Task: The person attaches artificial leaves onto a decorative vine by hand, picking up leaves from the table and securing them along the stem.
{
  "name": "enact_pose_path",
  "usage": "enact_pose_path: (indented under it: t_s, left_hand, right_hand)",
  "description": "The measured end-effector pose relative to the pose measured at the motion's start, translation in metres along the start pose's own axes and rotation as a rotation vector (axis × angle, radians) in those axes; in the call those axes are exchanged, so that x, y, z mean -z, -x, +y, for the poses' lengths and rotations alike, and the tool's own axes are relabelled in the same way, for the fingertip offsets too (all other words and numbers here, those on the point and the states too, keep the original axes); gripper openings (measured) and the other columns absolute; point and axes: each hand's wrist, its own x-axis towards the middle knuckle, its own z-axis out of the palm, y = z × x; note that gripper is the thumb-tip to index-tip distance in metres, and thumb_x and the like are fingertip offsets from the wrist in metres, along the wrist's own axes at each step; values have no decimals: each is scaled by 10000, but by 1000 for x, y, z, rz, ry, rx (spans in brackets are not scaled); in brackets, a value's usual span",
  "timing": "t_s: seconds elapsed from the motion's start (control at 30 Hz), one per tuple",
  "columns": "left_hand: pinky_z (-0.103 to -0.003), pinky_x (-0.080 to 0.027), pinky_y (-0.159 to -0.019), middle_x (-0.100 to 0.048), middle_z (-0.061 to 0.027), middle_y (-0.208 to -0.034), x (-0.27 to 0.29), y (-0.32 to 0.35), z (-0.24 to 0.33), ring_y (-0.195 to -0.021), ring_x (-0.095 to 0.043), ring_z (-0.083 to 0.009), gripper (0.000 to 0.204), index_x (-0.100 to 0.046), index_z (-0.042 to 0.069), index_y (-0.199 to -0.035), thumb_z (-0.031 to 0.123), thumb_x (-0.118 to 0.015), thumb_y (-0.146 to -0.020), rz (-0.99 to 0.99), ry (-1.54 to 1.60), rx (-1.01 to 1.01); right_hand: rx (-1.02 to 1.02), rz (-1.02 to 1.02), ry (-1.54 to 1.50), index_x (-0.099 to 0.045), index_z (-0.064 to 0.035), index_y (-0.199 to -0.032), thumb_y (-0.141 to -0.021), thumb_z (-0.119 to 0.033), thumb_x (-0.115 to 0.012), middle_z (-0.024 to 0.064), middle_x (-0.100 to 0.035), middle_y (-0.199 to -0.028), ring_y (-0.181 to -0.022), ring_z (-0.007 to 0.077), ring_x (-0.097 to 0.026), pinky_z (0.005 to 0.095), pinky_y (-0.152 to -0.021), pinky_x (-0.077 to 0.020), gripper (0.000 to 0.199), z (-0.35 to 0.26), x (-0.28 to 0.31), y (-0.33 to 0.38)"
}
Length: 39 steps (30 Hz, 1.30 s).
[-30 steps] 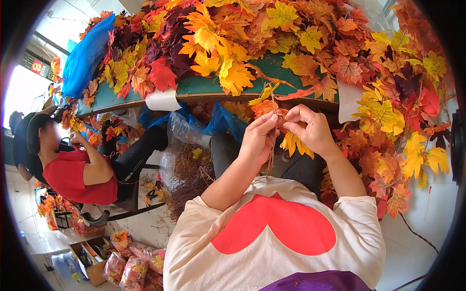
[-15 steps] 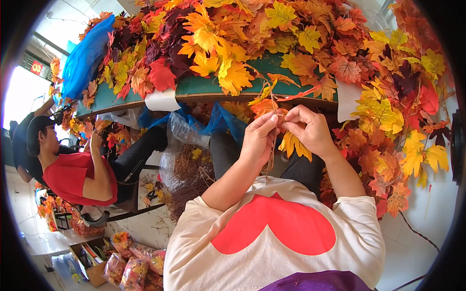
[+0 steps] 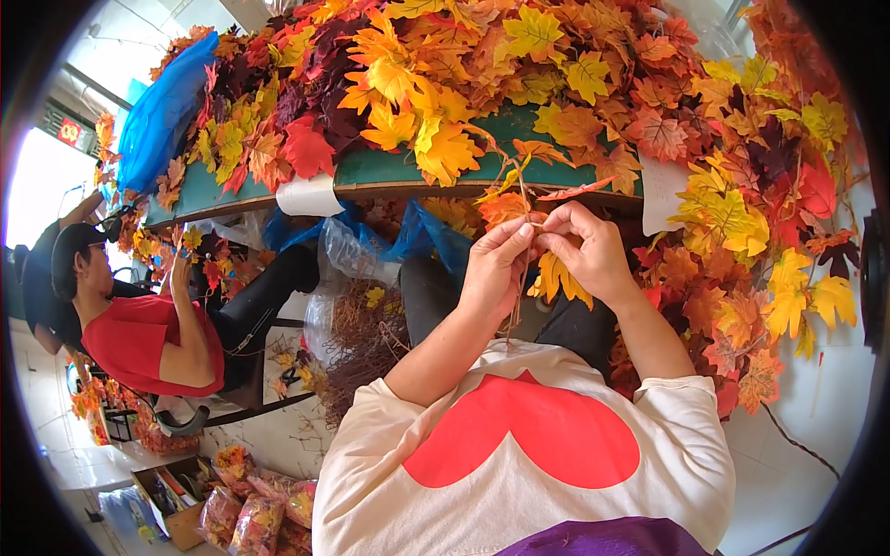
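Your left hand (image 3: 499, 264) pinched the brown stems (image 3: 514, 313) near-upright before the desk (image 3: 380, 169), and your right hand (image 3: 591, 252) pinched a strand of them just beside. They looked light and springy, likely best gripped along bare stem, sparing the soft orange leaf (image 3: 503, 208).

Looks like a craft workshop, judging by a long green counter (image 3: 385, 167) heaped with artificial autumn leaves (image 3: 547, 46). Fits, too, with bagged leaves (image 3: 255, 525) (in clear plastic, piled on the tiled floor (image 3: 262, 437)) and a co-worker (image 3: 153, 341) in red seated near the counter's left end.
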Motion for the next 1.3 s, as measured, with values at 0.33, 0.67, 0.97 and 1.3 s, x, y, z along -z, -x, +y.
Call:
enact_pose_path:
  t_s: [0.33,0.67,0.97,1.3]
  left_hand:
    - [-188,-438,-572,-581,-7,-797,4,0,4,-679,-524,-74,177,-573,30,-1034,105,-522,-883,-77,32,181]
    - [-171,-413,-521,-530,13,-762,-3,1,12,-609,-475,-57,223,-556,82,-1111,117,-503,-898,-77,154,381]
    - [-163,-387,-531,-510,31,-770,3,1,13,-608,-429,-52,306,-527,108,-1191,89,-511,-886,-113,252,454]
    - [-171,-415,-558,-550,23,-831,15,8,-6,-648,-485,-52,351,-516,72,-1214,78,-549,-865,-109,-60,242]
  right_hand:
    - [65,122,35,-502,9,-883,-781,15,-622,106,-630,-802,-759,145,-635,245,-656,-497,157,-1,-9,5]
    - [51,107,-145,-503,0,-860,-788,38,-602,57,-604,-760,-748,101,-616,229,-638,-491,128,10,-8,1]
    - [-16,43,3,-499,5,-859,-795,37,-591,64,-609,-775,-738,100,-614,228,-658,-493,117,-10,-6,1]
    - [-165,-41,-445,-493,-2,-831,-798,62,-574,28,-596,-821,-752,61,-564,207,-702,-468,109,25,-5,2]
